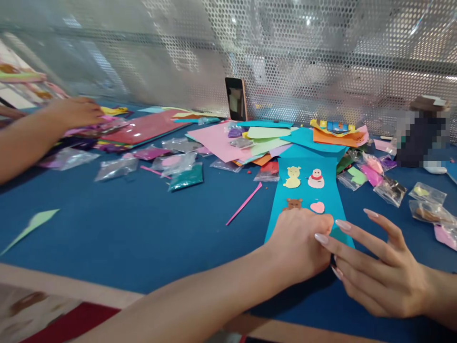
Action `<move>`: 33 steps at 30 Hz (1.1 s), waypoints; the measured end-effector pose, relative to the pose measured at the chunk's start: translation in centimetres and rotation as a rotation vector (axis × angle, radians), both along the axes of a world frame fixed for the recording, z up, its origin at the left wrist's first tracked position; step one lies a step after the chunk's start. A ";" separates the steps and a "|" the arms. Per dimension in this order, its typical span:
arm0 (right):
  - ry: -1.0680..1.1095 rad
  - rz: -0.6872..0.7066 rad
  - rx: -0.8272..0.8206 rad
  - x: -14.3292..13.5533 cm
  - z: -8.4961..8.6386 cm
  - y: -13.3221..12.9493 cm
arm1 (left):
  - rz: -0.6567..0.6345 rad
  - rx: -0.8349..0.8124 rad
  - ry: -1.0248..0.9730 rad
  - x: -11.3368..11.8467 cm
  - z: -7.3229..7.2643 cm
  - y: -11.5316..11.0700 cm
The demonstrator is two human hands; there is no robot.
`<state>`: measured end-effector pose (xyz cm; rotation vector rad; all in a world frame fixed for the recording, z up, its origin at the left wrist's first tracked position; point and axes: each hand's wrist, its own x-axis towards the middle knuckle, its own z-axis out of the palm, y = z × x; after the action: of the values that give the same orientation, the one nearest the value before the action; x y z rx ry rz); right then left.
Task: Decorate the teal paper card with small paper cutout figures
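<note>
My left hand is curled into a fist over the lower part of a long blue paper strip. Whatever its fingers hold, if anything, is hidden. Fingers spread, my right hand is open beside it, the fingertips close to the left fist; whether they touch it I cannot tell. On the paper are a yellow bear figure, a pink-and-white snowman with a red scarf, a brown bear head partly covered by my fist, and a pink heart.
Another person's hand works at left. Small clay bags, coloured papers and an upright phone lie or stand along the perforated metal panel. A pink stick and green paper scrap lie on the blue table.
</note>
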<state>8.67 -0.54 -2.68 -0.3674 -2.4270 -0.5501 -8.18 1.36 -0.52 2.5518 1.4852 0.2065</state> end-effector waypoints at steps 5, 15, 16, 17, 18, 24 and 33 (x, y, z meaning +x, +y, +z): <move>-0.046 -0.007 -0.045 0.0 0.0 0.1 | -0.029 0.001 0.049 0.2 0.5 -0.2; -0.084 0.059 -0.071 -0.1 0.0 0.0 | -0.024 0.053 0.126 -0.1 0.5 0.7; -0.083 0.063 -0.069 -0.1 -0.1 0.0 | -0.020 0.057 0.127 -0.1 0.6 0.7; -0.078 0.066 -0.063 -0.1 -0.1 0.0 | -0.016 0.062 0.131 0.0 0.7 0.7; -0.069 0.068 -0.053 -0.1 -0.1 -0.1 | -0.014 0.064 0.135 0.0 0.7 0.7; 0.027 0.024 0.013 0.0 -0.1 -0.3 | -0.005 0.095 0.126 0.0 0.2 0.6; 0.029 -0.050 0.030 -0.1 -0.2 -0.2 | -0.007 0.121 0.067 -0.2 -0.3 0.6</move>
<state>8.53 -0.79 -2.90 -0.4220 -2.3849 -0.5981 -8.35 1.97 -0.84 2.6829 1.5315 0.2186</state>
